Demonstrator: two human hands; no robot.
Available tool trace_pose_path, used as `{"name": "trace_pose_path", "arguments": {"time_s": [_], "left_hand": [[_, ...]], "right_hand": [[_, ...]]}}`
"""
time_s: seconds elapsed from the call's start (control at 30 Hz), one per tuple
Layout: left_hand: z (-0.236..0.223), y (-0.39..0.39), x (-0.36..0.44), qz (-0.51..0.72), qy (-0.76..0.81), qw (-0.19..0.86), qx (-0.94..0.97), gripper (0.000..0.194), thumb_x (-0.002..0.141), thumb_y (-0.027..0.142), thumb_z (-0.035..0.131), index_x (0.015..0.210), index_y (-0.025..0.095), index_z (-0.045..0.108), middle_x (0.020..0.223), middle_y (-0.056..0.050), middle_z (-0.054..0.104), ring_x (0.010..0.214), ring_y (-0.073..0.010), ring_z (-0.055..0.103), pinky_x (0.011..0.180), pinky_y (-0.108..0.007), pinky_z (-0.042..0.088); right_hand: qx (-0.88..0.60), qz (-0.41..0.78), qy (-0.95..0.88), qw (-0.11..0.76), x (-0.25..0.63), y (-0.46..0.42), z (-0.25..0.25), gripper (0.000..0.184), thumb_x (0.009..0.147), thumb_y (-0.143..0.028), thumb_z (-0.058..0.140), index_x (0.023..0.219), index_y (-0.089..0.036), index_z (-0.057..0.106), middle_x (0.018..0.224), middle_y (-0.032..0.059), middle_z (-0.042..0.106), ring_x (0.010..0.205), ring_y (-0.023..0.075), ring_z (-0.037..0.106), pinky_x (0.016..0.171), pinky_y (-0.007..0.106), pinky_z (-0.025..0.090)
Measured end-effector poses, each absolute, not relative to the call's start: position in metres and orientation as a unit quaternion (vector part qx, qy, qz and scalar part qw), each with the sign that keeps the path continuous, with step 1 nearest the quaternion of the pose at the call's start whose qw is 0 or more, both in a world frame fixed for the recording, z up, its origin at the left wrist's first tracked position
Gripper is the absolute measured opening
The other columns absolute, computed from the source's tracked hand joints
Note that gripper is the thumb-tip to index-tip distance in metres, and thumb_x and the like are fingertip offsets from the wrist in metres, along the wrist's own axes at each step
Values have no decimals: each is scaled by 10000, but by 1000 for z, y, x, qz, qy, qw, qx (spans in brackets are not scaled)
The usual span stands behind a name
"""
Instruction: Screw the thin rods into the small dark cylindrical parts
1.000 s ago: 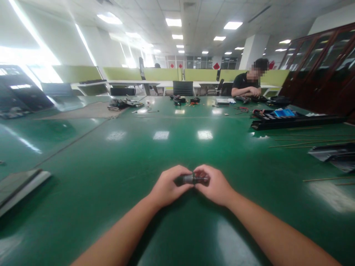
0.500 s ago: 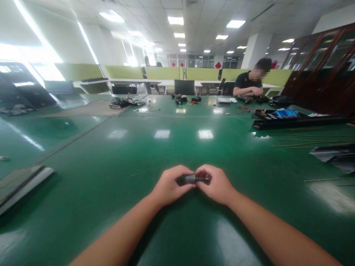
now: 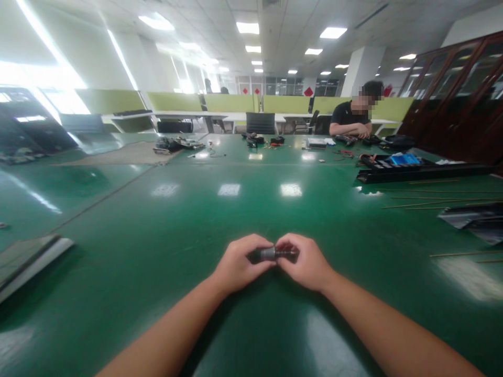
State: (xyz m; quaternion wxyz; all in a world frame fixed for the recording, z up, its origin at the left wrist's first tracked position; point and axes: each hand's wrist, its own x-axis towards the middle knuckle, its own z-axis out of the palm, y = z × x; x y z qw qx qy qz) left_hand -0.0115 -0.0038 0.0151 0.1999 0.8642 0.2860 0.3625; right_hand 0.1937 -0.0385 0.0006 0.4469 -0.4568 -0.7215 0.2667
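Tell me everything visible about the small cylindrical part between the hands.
The cylindrical part looks metallic: a grey barrel with a thinner, dark shaft toward the right hand, which curls around it; contact there is unclear. It lies roughly level, sideways, with the left hand pinching the barrel. Whether it touches the green tabletop is unclear.

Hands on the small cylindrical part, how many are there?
2. The left hand is around the thicker grey end of the small cylindrical part; the right hand is around its thin shaft. No other hands look hidden there.
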Motion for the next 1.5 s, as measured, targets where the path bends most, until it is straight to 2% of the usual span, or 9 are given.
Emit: {"name": "trace_pose_path", "arguments": {"time_s": [0.83, 1.5], "left_hand": [[17, -6, -10, 379, 291, 182, 859, 218, 788, 272, 744, 986, 188, 712, 940, -73, 737, 846, -189, 695, 787, -298, 556], [14, -5, -12, 373, 298, 169, 862, 229, 773, 269, 770, 984, 197, 718, 943, -48, 740, 855, -172, 693, 799, -278, 541]], "right_hand": [[-465, 254, -729, 434, 195, -40, 7, 75, 758, -190, 703, 825, -198, 734, 807, 37, 731, 735, 190, 668, 674, 277, 498], [-469, 248, -728, 434, 196, -37, 6, 60, 749, -155, 710, 796, -184, 736, 776, 19, 731, 704, 164, 664, 650, 249, 486]]}}
